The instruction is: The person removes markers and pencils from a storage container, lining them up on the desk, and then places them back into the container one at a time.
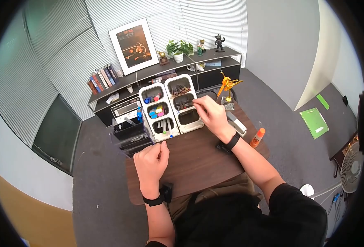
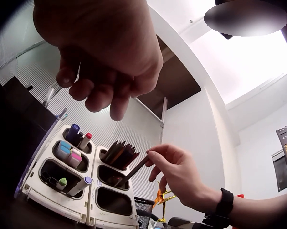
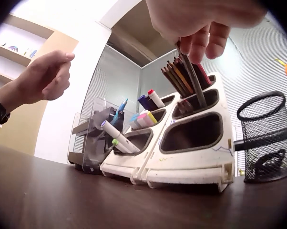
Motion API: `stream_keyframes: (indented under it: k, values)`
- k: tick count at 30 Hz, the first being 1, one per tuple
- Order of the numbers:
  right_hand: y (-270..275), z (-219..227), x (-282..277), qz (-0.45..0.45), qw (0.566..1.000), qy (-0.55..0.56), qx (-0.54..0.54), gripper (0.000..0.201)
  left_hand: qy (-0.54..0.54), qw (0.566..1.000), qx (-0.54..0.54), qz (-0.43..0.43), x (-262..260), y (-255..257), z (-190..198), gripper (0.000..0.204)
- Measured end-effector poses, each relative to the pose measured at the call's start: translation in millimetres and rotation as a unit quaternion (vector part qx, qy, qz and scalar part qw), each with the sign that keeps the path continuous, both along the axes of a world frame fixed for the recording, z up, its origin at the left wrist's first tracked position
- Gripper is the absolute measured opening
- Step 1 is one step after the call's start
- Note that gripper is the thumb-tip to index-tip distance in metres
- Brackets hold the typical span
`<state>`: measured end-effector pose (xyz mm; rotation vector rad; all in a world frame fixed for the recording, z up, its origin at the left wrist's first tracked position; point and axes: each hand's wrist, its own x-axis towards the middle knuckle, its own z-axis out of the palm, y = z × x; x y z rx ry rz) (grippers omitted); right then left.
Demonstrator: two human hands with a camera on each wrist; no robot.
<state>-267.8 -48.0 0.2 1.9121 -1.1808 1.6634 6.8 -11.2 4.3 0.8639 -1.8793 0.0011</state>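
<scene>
My right hand (image 1: 211, 115) pinches the upper end of a dark pencil (image 3: 195, 81) between thumb and fingertips. The pencil slants down into the middle compartment of the right column in a white organizer (image 3: 184, 177); a few short dark pieces (image 3: 184, 106) lie beside its lower end. Behind it, a bundle of pencils (image 2: 118, 153) fills the back compartment. My left hand (image 1: 151, 160) hovers above the table's near left side, fingers loosely curled, holding nothing. Highlighters (image 2: 69, 155) and markers (image 2: 81, 186) stand in the organizer's left column.
A dark desk rack (image 1: 132, 138) stands left of the organizer. To the right are a black mesh cup (image 3: 267, 138), a golden figurine (image 1: 229, 84), a stapler (image 1: 236, 124) and an orange glue stick (image 1: 257, 138). The brown table's (image 1: 198, 166) front edge meets my lap.
</scene>
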Motion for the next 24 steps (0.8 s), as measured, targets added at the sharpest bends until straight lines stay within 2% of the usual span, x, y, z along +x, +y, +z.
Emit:
stream_keyframes:
  k: [2,4,8,10,14,17,19,24]
  values:
    - [-1.6,-4.8,-0.3,-0.010,0.998,0.035,0.047,0.015,0.001,1.000,0.004,-0.003,0.9,-3.3,-1.6,0.043]
    - [-2.8,-6.5,1.8,-0.005,0.998,0.037,0.055,0.015,-0.014,1.000,0.026,-0.004,2.4,-4.9,-2.5,0.034]
    - [-4.2,-12.9,1.0,0.004,0.994,0.045,0.100,0.016,-0.027,0.998,0.048,-0.005,0.8,-13.3,-15.0,0.033]
    - [-4.7,-14.8,-0.8,0.008,0.990,0.058,0.128,0.018,-0.003,0.999,0.048,-0.016,-3.8,-13.5,-15.7,0.042]
    - [-6.8,-15.4,-3.5,0.011,0.984,0.035,0.173,0.022,-0.021,0.998,0.059,-0.011,-8.1,-18.8,-12.2,0.041]
    - [-9.2,-9.1,-5.5,0.001,0.983,0.041,0.180,0.025,-0.057,0.997,0.058,-0.010,-12.9,-30.3,-1.2,0.042]
    - [-13.2,-3.9,-5.0,-0.002,0.984,0.053,0.168,0.026,-0.148,0.987,0.058,-0.004,-17.4,-35.0,14.0,0.044]
    - [-6.3,10.6,0.8,-0.034,0.990,0.040,0.128,0.014,-0.209,0.977,0.039,-0.005,-16.9,-31.8,34.0,0.045]
